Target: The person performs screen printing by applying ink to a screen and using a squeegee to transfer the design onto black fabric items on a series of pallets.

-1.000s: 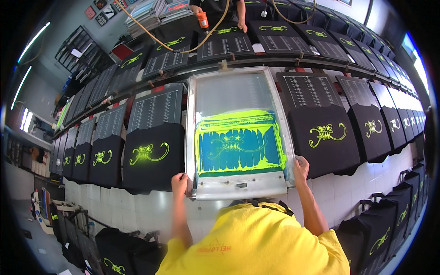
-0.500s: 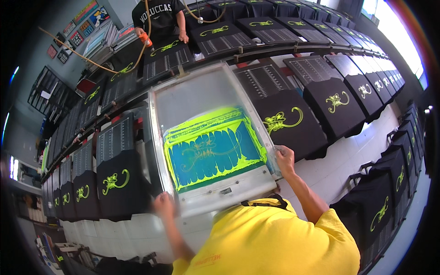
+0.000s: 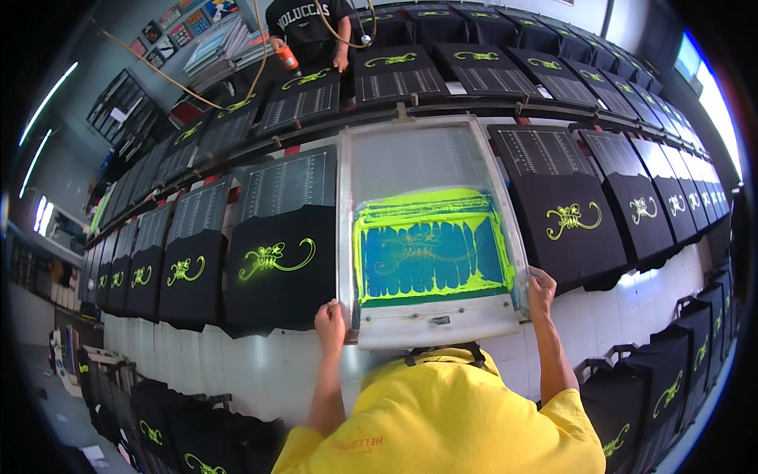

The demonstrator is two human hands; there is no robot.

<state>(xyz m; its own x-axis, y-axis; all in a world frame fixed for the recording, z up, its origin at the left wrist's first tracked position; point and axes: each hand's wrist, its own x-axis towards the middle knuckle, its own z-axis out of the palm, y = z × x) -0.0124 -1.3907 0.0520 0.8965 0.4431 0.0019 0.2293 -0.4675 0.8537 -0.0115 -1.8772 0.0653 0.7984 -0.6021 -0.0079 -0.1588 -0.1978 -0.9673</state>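
Note:
A silk-screen frame (image 3: 505,205) with a pale metal rim lies before me over one of the printing boards. Bright yellow-green ink (image 3: 426,204) is spread on its blue-green mesh (image 3: 395,268), where a curling design shows through. At the near left of the rim, my left hand (image 3: 330,322) is closed with its fingers curled at the edge. My right hand (image 3: 542,291) grips the near right side. What lies under the frame is mostly hidden.
Black shirts with yellow-green prints lie on boards on both sides, such as a left shirt (image 3: 272,272) and a right shirt (image 3: 568,229). Across the rail (image 3: 316,130), another person (image 3: 309,35) holds an orange heat-gun-like tool (image 3: 288,58). A hose (image 3: 181,88) hangs at upper left.
The frame and both my hands have shifted rightward along the row in view, and the frame now stands straighter. A printed shirt shows just left of it. My view has turned too.

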